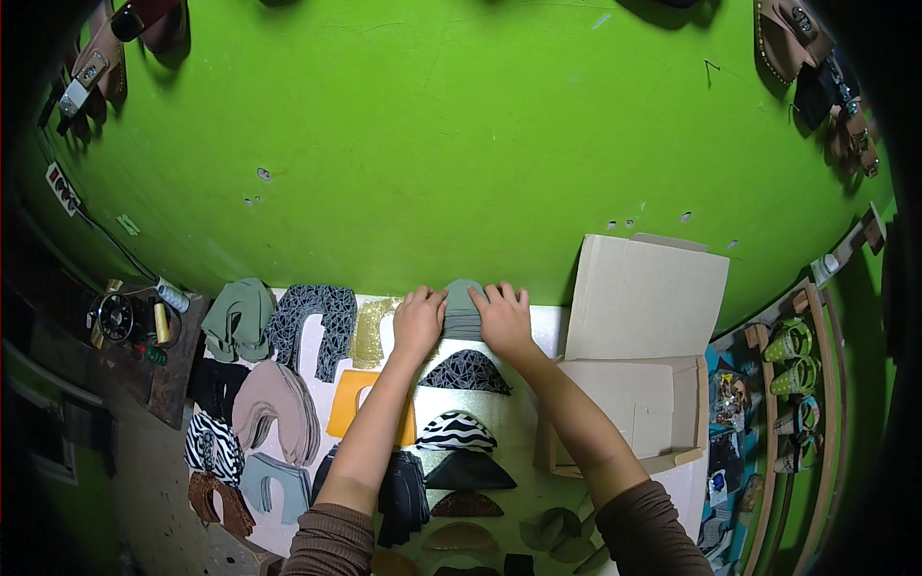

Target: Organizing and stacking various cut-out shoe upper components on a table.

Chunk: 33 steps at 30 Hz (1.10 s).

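Note:
At the far side of the white table, a stack of grey-green rounded cut pieces point(463, 322) lies between my two hands. My left hand point(420, 322) presses against its left edge with the fingers bent. On the opposite edge, my right hand point(503, 317) grips with the fingers curled over the top. Just nearer to me is a dark crackle-patterned half-round stack point(468, 372), followed by a zebra-striped stack point(457, 432) and a black stack point(471, 471). Left of my left hand lie gold U-shaped pieces point(369, 334); orange pieces point(344, 403) are partly hidden under my left forearm.
An open cardboard box point(687, 408) stands at the right, lid raised against the green wall point(480, 144). Pink U-shaped pieces point(274, 408) and other stacks crowd the left. A small dark side table point(158, 379) holds a spool. Green sandals point(792, 374) hang on a wooden rack point(821, 413).

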Each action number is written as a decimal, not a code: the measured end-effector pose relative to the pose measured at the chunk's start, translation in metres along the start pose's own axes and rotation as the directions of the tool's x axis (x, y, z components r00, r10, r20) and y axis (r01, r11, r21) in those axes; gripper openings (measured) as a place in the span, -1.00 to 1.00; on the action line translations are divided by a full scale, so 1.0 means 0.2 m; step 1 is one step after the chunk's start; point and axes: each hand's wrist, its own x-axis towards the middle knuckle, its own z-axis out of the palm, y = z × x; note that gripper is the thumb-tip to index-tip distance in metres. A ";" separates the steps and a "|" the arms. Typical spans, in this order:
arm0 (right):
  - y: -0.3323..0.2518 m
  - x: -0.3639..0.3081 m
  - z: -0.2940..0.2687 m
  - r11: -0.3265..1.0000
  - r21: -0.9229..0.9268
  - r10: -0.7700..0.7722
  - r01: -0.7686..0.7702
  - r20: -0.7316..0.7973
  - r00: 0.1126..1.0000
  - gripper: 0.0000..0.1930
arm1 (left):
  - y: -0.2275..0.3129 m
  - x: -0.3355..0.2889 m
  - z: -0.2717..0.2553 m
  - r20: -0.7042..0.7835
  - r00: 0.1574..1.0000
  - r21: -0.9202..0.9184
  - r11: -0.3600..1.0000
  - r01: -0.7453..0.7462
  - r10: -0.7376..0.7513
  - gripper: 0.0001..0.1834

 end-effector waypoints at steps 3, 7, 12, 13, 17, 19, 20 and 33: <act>0.00 -0.01 0.01 0.999 0.006 0.041 -0.041 0.045 0.998 -0.58 | 0.01 0.02 -0.02 0.054 0.998 0.088 0.996 -0.028 0.023 -0.77; -0.01 0.02 -0.02 0.998 -0.061 0.028 -0.021 0.109 0.994 -0.55 | 0.03 0.02 -0.06 0.091 0.996 0.156 0.988 -0.018 0.003 -0.71; -0.05 -0.03 -0.19 0.993 -0.068 0.109 -0.102 0.121 0.987 -0.50 | 0.13 -0.07 -0.20 0.059 0.998 0.151 0.988 -0.017 0.009 -0.59; -0.06 -0.07 -0.23 0.991 -0.018 0.134 -0.133 0.133 0.982 -0.48 | 0.15 -0.12 -0.23 0.035 0.999 0.136 0.990 -0.027 0.023 -0.58; -0.16 -0.28 -0.43 0.970 0.139 0.183 -0.200 0.123 0.975 -0.45 | 0.30 -0.37 -0.34 -0.010 1.000 0.013 1.000 -0.002 0.002 -0.59; -0.25 -0.45 -0.52 0.952 0.198 0.215 -0.233 0.108 0.971 -0.48 | 0.41 -0.53 -0.35 -0.012 1.000 -0.110 0.994 0.001 -0.003 -0.62; -0.29 -0.54 -0.57 0.928 0.278 0.229 -0.249 0.104 0.968 -0.50 | 0.50 -0.59 -0.35 -0.009 1.000 -0.231 0.973 -0.012 0.010 -0.64; -0.19 -1.74 -0.95 0.687 0.669 0.286 -0.284 0.110 0.952 -0.76 | 1.05 -1.64 -0.29 0.334 0.943 -0.526 0.832 0.176 0.011 -0.77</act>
